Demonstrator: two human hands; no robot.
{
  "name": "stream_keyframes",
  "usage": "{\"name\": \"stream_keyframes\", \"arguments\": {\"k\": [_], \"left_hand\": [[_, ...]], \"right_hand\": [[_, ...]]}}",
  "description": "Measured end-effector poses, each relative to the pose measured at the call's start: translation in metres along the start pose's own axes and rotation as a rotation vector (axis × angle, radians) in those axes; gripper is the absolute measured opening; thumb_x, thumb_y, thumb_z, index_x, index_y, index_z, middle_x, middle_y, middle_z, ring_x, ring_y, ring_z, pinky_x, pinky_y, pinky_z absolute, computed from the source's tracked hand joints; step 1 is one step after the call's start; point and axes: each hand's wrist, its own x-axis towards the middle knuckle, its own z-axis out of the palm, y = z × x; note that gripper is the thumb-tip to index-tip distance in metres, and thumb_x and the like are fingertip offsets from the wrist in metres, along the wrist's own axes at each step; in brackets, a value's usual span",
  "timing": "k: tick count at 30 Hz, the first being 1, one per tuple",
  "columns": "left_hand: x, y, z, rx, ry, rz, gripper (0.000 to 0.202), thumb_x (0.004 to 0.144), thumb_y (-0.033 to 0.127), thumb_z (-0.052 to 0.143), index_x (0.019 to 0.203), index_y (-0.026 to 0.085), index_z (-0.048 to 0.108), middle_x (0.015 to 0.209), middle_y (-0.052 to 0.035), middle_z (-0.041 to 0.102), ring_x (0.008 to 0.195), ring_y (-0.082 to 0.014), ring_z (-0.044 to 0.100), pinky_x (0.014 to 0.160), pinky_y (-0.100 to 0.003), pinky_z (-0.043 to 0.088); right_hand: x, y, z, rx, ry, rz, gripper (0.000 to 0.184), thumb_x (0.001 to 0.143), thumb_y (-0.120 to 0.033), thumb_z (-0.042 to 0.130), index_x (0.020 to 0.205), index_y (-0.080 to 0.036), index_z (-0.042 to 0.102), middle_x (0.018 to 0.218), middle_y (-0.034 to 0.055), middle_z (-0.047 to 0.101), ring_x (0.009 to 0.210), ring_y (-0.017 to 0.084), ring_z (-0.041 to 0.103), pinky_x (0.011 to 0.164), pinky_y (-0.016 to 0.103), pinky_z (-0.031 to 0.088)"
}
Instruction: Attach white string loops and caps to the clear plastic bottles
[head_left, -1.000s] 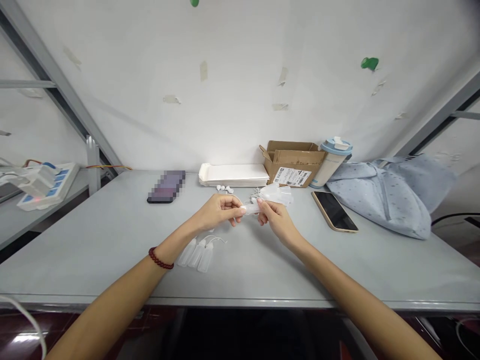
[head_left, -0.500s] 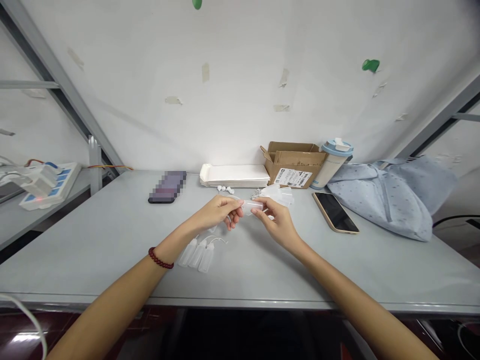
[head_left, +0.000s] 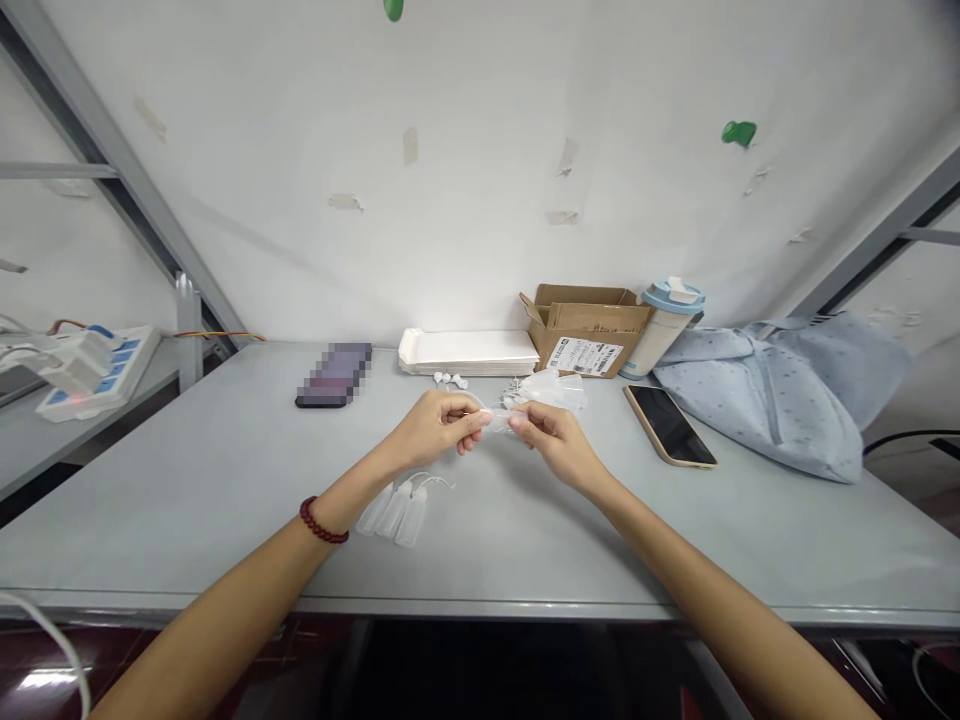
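Note:
Between my two hands, over the middle of the table, is a small translucent plastic sleeve (head_left: 498, 421). My left hand (head_left: 442, 425) pinches its left end with thumb and forefinger, and a thin white string curves up near those fingers. The right end is pinched by my right hand (head_left: 551, 435). Just behind my right hand lies a pile of similar clear sleeves (head_left: 555, 390). Several translucent sleeves with white string loops (head_left: 394, 512) lie side by side in front of my left hand. Small white pieces (head_left: 450, 380) sit behind my left hand.
Along the wall stand a stack of white paper packets (head_left: 469, 352), an open cardboard box (head_left: 589, 335) and a blue-lidded cup (head_left: 660, 335). A phone (head_left: 670, 425) and a grey-blue cloth bag (head_left: 772, 400) lie to the right. Another phone (head_left: 334, 376) and a power strip (head_left: 112, 370) are leftward.
Both hands have moved slightly down, keeping their pinch on the sleeve. The right fingers have closed in more, and less of the sleeve shows between the hands.

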Motion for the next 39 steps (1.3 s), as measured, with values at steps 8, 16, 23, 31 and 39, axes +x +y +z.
{"name": "stream_keyframes", "arguments": {"k": [8, 16, 23, 31, 39], "left_hand": [[-0.002, 0.002, 0.006, 0.075, 0.000, 0.005, 0.028, 0.081, 0.033, 0.057, 0.065, 0.011, 0.063, 0.061, -0.0028, 0.062, 0.056, -0.0115, 0.059, 0.058, -0.021, 0.049], [0.005, -0.011, -0.007, 0.067, -0.011, -0.045, 0.028, 0.080, 0.038, 0.056, 0.070, 0.013, 0.064, 0.068, -0.0041, 0.065, 0.063, -0.0130, 0.061, 0.064, -0.024, 0.050], [0.023, -0.052, -0.048, 0.512, 0.335, -0.071, 0.023, 0.080, 0.023, 0.045, 0.084, 0.013, 0.065, 0.091, -0.0080, 0.069, 0.084, -0.0189, 0.062, 0.075, -0.029, 0.049], [0.039, -0.087, -0.056, 0.776, 0.239, 0.053, 0.039, 0.079, 0.008, 0.036, 0.105, 0.013, 0.064, 0.120, -0.0089, 0.059, 0.114, -0.0207, 0.050, 0.102, -0.035, 0.036], [0.040, -0.097, -0.054, 0.841, 0.188, 0.067, 0.039, 0.084, 0.015, 0.036, 0.115, 0.014, 0.060, 0.124, -0.0093, 0.054, 0.116, -0.0233, 0.046, 0.101, -0.039, 0.037]], "right_hand": [[0.005, 0.008, -0.003, 0.438, -0.162, 0.222, 0.044, 0.076, -0.051, 0.059, 0.054, -0.018, 0.041, 0.049, -0.0074, 0.029, 0.047, 0.008, 0.030, 0.051, 0.026, 0.030], [0.004, 0.002, 0.003, 0.291, -0.080, 0.208, 0.045, 0.076, -0.054, 0.056, 0.054, -0.018, 0.042, 0.052, -0.0047, 0.037, 0.047, 0.009, 0.037, 0.048, 0.025, 0.035], [0.015, 0.019, -0.017, -0.306, 0.426, -0.117, 0.038, 0.087, -0.042, 0.044, 0.107, -0.016, 0.062, 0.076, 0.0041, 0.056, 0.069, 0.017, 0.051, 0.063, 0.029, 0.043], [0.038, 0.060, -0.039, -0.776, 0.553, -0.219, 0.038, 0.089, -0.029, 0.038, 0.118, -0.015, 0.059, 0.095, 0.0140, 0.060, 0.090, 0.027, 0.049, 0.085, 0.045, 0.040], [0.018, 0.023, 0.000, -0.803, 0.412, -0.460, 0.039, 0.091, -0.030, 0.040, 0.126, -0.017, 0.049, 0.116, 0.0177, 0.052, 0.108, 0.030, 0.045, 0.090, 0.049, 0.038]]}}
